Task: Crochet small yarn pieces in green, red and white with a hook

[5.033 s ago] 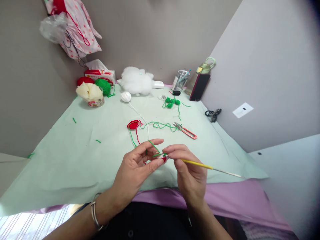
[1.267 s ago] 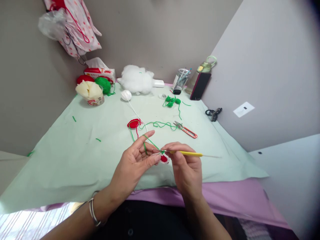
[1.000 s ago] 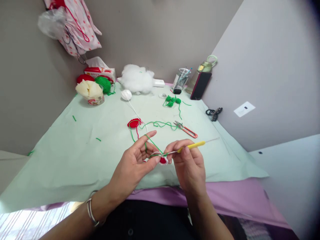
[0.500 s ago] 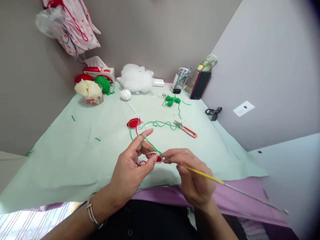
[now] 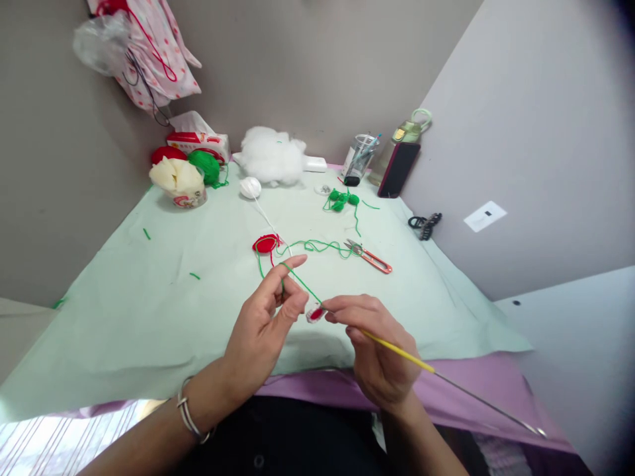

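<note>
A green strand [image 5: 308, 289] is looped over the raised index finger of my left hand [image 5: 262, 330], whose thumb and other fingers are closed together. The strand runs taut to the tip of a crochet hook with a yellow grip [image 5: 399, 350]. My right hand [image 5: 381, 350] holds that hook; its long metal end slants down to the right. A small red and white crocheted piece [image 5: 315, 313] hangs at the hook tip beside the right fingertips, just off the left thumb. Behind the hands lie a red yarn bundle [image 5: 266, 244] and a white yarn ball [image 5: 251, 188].
Orange-handled snips [image 5: 372, 258] and green crocheted pieces [image 5: 342, 199] lie behind the right hand. Along the wall stand a tub [image 5: 189, 198], a tissue box [image 5: 218, 145], white stuffing [image 5: 272, 157], a clear cup [image 5: 360, 158], a bottle [image 5: 409, 130] and a phone [image 5: 399, 170].
The left thumb has come off the small piece and closed toward the fingers. The piece now hangs by the hook, and the hook's far end has shifted left and down.
</note>
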Demonstrator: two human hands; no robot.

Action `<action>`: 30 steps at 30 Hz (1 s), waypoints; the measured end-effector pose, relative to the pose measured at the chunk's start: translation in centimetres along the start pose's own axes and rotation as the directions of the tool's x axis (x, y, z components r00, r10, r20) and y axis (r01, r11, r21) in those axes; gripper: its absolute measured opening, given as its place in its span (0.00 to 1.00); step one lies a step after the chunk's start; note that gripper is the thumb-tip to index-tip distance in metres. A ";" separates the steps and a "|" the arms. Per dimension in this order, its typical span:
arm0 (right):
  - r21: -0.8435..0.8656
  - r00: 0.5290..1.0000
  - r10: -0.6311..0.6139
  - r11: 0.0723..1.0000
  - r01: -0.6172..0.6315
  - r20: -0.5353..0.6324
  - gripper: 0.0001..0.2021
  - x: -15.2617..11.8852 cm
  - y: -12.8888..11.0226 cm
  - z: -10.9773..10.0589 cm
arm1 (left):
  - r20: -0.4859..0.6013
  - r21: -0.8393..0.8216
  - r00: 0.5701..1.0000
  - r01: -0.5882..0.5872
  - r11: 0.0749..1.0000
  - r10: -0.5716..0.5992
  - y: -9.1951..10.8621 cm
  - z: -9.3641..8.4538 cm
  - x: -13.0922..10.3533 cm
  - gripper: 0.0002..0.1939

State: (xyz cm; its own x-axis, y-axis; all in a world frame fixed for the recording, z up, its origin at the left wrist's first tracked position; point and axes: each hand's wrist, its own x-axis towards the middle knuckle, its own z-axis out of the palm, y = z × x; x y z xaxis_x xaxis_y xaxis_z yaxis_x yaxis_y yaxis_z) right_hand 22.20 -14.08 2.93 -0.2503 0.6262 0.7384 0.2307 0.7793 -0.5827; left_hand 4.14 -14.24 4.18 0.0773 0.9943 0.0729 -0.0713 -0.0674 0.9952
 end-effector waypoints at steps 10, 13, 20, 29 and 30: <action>0.183 0.991 0.130 0.975 -0.125 -0.017 0.11 -0.1 0.2 0.0 | 0.219 -0.057 0.972 0.094 0.994 -0.080 -0.2 -0.9 1.0 0.27; 0.304 0.971 0.227 0.933 -0.194 -0.078 0.10 0.1 0.4 0.2 | 0.331 -0.135 0.935 0.182 0.974 -0.129 0.0 -0.7 0.9 0.26; 0.546 0.930 0.367 0.778 -0.311 0.007 0.10 0.2 1.0 0.2 | 0.317 -0.100 0.941 0.157 0.982 -0.119 -0.2 -0.4 0.7 0.22; 0.197 0.987 0.153 0.968 -0.158 0.038 0.11 0.3 0.3 -0.1 | 0.147 0.176 0.979 -0.165 0.970 0.140 -0.1 -1.0 0.4 0.18; 0.179 0.989 0.142 0.973 -0.148 0.043 0.12 0.3 0.3 0.0 | 0.152 0.187 0.976 -0.182 0.965 0.155 -0.2 -1.0 0.3 0.17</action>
State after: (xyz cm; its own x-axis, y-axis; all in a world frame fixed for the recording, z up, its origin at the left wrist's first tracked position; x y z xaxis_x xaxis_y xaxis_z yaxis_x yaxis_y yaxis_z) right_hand 22.23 -13.65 2.96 -0.2552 0.7313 0.6325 0.0928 0.6697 -0.7368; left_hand 3.17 -13.86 3.96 0.2152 0.9478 0.2351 0.1031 -0.2615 0.9597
